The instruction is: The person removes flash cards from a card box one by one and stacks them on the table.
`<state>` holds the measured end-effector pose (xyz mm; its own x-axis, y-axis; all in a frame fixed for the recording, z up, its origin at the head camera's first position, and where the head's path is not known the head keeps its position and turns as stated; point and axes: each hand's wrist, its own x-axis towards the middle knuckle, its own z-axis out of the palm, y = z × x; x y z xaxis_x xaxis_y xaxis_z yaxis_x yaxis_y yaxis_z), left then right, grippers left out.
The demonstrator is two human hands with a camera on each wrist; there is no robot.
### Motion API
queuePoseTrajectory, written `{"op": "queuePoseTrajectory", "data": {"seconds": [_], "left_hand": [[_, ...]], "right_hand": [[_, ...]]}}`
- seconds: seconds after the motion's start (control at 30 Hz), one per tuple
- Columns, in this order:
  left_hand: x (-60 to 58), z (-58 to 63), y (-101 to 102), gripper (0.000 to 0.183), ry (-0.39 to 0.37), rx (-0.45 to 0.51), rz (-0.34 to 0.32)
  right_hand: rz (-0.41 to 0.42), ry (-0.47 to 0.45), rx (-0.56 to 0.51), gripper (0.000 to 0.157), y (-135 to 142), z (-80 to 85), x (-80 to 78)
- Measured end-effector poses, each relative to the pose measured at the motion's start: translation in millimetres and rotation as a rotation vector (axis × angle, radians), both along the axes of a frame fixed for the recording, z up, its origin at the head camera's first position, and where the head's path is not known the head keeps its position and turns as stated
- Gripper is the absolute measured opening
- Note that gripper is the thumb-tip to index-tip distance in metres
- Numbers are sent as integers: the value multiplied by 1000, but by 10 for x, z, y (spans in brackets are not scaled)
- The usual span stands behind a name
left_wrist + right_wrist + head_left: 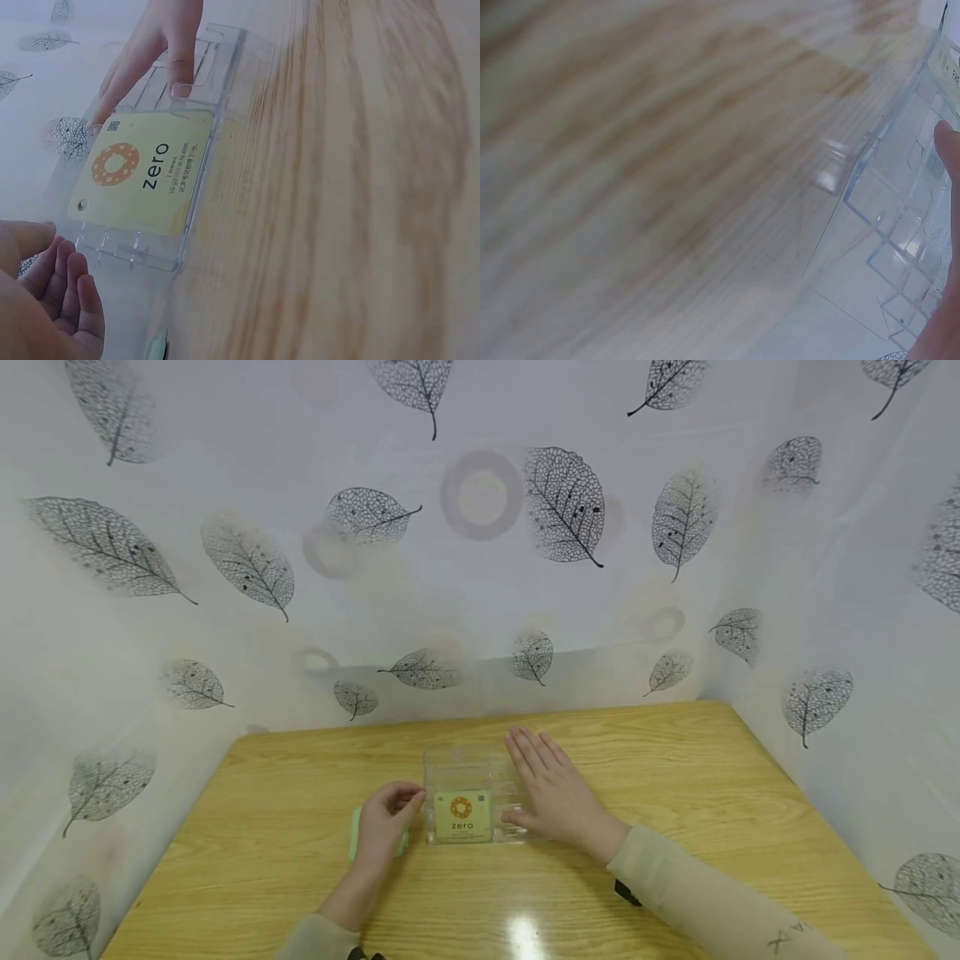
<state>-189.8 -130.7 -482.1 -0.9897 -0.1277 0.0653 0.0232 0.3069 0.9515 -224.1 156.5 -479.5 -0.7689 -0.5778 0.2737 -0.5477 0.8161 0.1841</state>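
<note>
Bending the fingers of the left hand (pixel 381 828) toward the thumb, just beside the left edge of the clear box (pixel 459 768), below centre in the head view. Showing nothing between thumb and fingertips; cannot tell whether pinching the see-through edge. Laying the right hand (pixel 561 800) with straight fingers over the box's right part, gripping nothing. Between the 2 hands, showing 1 yellow-green card (pixel 462 820), face up, marked "zero" below an orange ring, within the outline of the box's left part. Looks partly through, with 1 card placed at the box; probably left to deal with: a pale green piece (pixel 356 835) on the table (pixel 645 768), lower left of centre, mostly hidden by the left hand. Cannot tell the state of any lid. Farther out, reaching pale sleeves (pixel 697 889) at the bottom, then a leaf-print curtain (pixel 480 602) across the top.
</note>
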Motion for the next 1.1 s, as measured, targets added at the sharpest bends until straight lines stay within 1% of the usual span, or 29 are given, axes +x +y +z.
{"op": "queuePoseTrajectory", "data": {"seconds": [0.17,0.6,0.9,1.1], "left_hand": [[11,6,25,18,15,5,-23],[18,3,44,15,22,-9,-25],[-8,-35,60,13,16,-7,-25],[-9,-37,81,13,23,5,-32]], "right_hand": [[-5,-18,8,116,-1,13,4],[-5,-35,-6,115,-9,36,19],[-12,-46,12,116,-8,41,22],[-13,-26,22,115,-6,24,11]]}}
